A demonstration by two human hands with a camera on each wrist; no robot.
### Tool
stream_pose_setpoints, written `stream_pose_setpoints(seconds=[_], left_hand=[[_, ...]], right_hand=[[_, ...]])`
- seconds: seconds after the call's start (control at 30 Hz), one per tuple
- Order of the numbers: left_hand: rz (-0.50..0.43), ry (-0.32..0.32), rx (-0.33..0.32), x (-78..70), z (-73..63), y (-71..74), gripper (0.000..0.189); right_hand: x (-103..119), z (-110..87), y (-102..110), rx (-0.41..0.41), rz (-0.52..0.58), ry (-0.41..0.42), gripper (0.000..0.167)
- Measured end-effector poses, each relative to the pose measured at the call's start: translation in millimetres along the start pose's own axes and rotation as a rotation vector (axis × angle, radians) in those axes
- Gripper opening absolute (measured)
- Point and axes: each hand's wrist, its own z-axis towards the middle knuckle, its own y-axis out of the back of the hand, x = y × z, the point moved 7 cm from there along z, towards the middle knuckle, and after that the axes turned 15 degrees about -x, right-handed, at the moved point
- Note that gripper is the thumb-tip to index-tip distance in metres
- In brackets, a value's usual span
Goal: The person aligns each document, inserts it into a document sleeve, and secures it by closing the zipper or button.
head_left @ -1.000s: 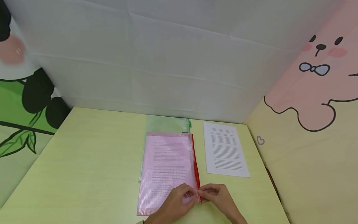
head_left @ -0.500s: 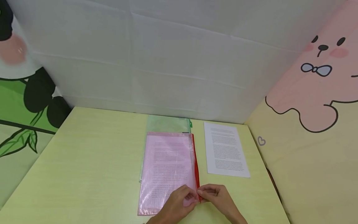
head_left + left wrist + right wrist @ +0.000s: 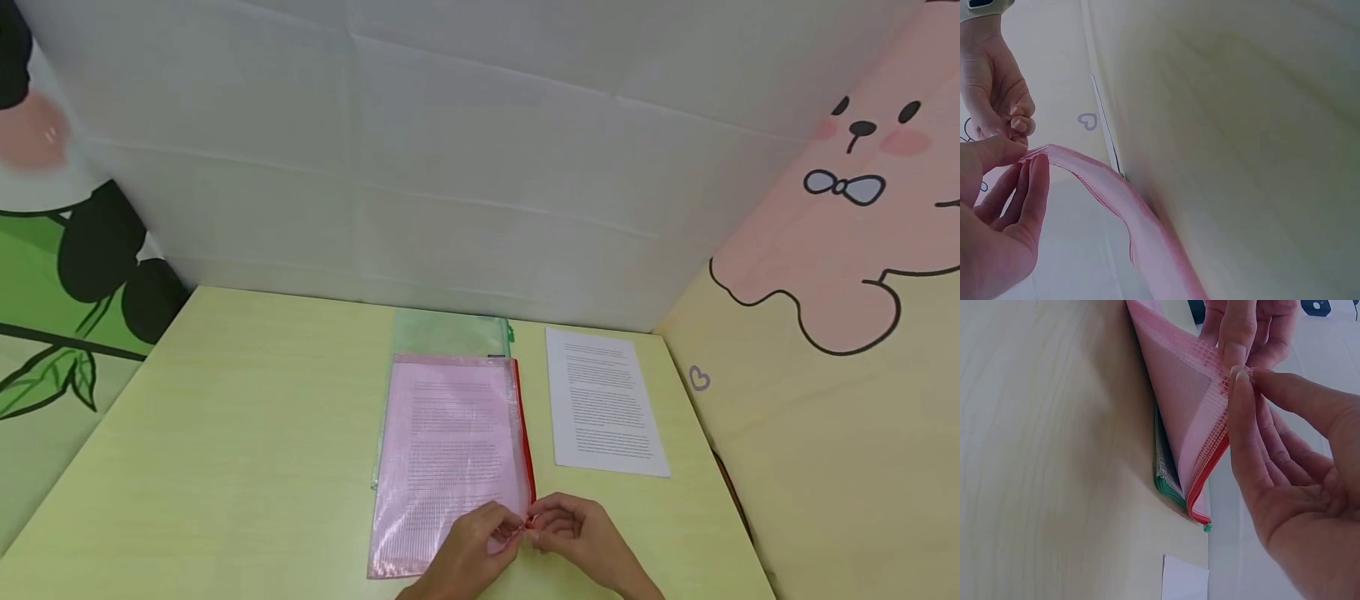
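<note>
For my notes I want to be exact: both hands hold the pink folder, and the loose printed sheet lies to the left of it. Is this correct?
Only the side is wrong: the loose printed sheet lies to the right of the pink folder, as the head view shows. The rest stands.

A zippered mesh pouch (image 3: 450, 467), printed page (image 3: 456, 408) inside, lies on a desk (image 3: 262, 433) atop a second pouch (image 3: 450, 333), which protrudes at 12 o'clock; a loose printed sheet (image 3: 606, 402) sits at 2 o'clock, a person's hands (image 3: 468, 546) at 4.
</note>
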Motion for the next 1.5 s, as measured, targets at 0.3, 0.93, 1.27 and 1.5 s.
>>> stream_pose_setpoints(seconds=[0.3, 0.93, 1.27, 1.5], left_hand=[[-0.011, 0.031, -0.014, -0.1, -0.3, 2.1, 0.026], [-0.009, -0.031, -0.058, -4.2, 2.6, 3.9, 0.029], [0.017, -0.063, -0.118, -4.7, 4.7, 9.5, 0.031], [0.042, -0.064, -0.134, -5.0, 7.0, 11.5, 0.029]], right_hand=[[13, -0.7, 2, -0.077, -0.188, 0.204, 0.011], [20, -0.4, 8, -0.177, -0.266, 0.27, 0.01], [26, 2.7, 10, -0.261, -0.32, 0.322, 0.015], [27, 7.9, 10, -0.299, -0.356, 0.376, 0.02]])
